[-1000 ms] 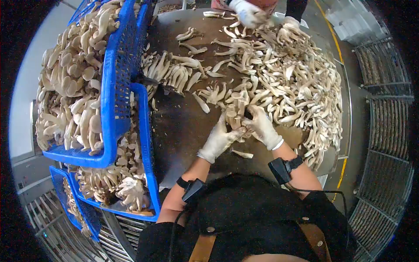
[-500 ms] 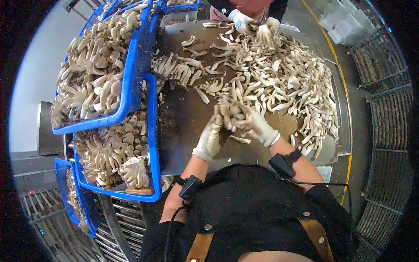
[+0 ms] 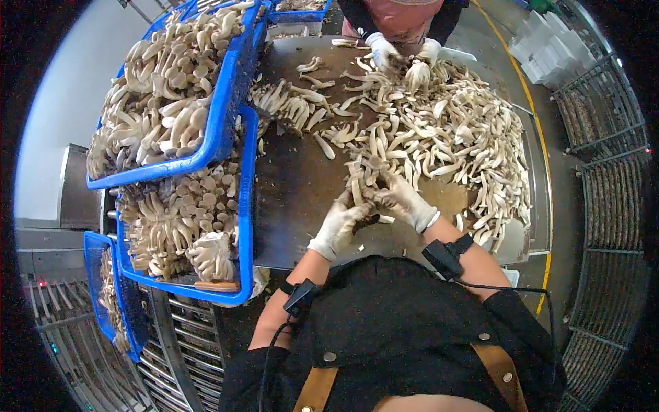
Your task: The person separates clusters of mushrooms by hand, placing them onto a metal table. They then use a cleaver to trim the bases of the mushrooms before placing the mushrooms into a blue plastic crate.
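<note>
On the dark metal table (image 3: 288,199), just in front of the person's black apron, both gloved hands meet over a cluster of oyster mushrooms (image 3: 362,180): the left hand (image 3: 338,226) has its fingers curled around the lower, dark stem end of the cluster, and the right hand (image 3: 401,199) has its fingers closed on the pale stalks at the upper side, so the cluster sits gripped between the two, at the near edge of the big loose pile. That pile of separated mushrooms (image 3: 446,144) spreads across the right half of the table up to the far end, crowding right against the right hand and leaving only a bare dark strip on the left of the table. A smaller clump (image 3: 292,106) lies apart near the crates. Across the table a co-worker's two white-gloved hands (image 3: 401,53) rest on the far end of the pile. Black wrist devices with cables (image 3: 446,257) sit on both forearms of the person. To the left, stacked blue plastic crates stand beside the table: the upper crate (image 3: 223,123) is heaped with whole mushroom clusters, the middle crate (image 3: 245,226) beneath it holds more clusters with caps facing up, and a lower crate (image 3: 96,288) shows only a few. Wire racks (image 3: 604,151) stand at the right.
</note>
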